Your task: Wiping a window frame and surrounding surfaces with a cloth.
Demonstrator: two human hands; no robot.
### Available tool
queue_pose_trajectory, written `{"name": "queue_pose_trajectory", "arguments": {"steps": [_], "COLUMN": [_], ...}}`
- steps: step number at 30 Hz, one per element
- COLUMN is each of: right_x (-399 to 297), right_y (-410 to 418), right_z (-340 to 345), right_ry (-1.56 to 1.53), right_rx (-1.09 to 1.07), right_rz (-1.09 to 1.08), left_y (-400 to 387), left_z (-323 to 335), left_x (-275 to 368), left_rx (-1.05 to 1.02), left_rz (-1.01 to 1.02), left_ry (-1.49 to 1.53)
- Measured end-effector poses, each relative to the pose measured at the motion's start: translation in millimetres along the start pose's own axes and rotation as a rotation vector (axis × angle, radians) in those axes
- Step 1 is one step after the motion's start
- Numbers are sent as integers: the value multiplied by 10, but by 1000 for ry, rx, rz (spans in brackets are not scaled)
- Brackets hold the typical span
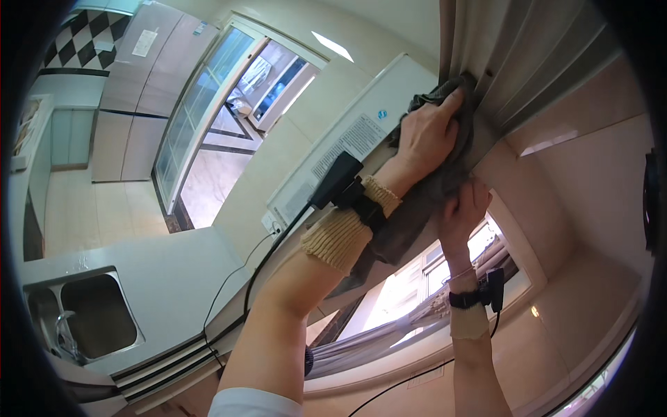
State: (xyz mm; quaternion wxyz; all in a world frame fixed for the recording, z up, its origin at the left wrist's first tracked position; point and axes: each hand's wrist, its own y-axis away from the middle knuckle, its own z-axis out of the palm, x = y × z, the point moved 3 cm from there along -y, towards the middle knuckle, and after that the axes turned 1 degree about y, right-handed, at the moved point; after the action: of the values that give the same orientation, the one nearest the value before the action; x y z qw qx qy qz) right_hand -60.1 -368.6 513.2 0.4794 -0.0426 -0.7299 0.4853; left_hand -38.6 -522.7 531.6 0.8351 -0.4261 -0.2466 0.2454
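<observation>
My left hand [427,130] is raised at the upper right of centre, its fingers closed on a dark grey cloth [458,151] that it presses against a surface below grey pleated curtain-like folds. The cloth hangs down behind my left wrist. My right hand [465,211] is lower and to the right, fingers curled against the lower edge of the same surface, beside the cloth; whether it grips the cloth cannot be told. Both wrists carry black strapped devices with cables. Alongside my left forearm is a white appliance panel [396,88] bearing printed labels.
A steel sink [99,318] with a faucet is set in a pale counter [177,276] at the lower left. A tall refrigerator [140,94] and a sliding glass door [203,104] stand beyond. Cables run to a wall socket [272,224]. A window [432,271] with tied curtains lies behind my arms.
</observation>
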Motion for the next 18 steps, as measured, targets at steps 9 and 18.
{"name": "queue_pose_trajectory", "arguments": {"steps": [9,18], "right_x": [-45,-24], "right_y": [-45,-9], "right_z": [-14,-2], "right_ry": [-2,-8], "right_rx": [29,-9], "right_rz": [-12,22], "left_y": [-265,193], "left_z": [-59,-116], "left_x": [95,345], "left_rx": [-287,-279], "left_rz": [-44,-112], "left_ry": [-256,-73]}}
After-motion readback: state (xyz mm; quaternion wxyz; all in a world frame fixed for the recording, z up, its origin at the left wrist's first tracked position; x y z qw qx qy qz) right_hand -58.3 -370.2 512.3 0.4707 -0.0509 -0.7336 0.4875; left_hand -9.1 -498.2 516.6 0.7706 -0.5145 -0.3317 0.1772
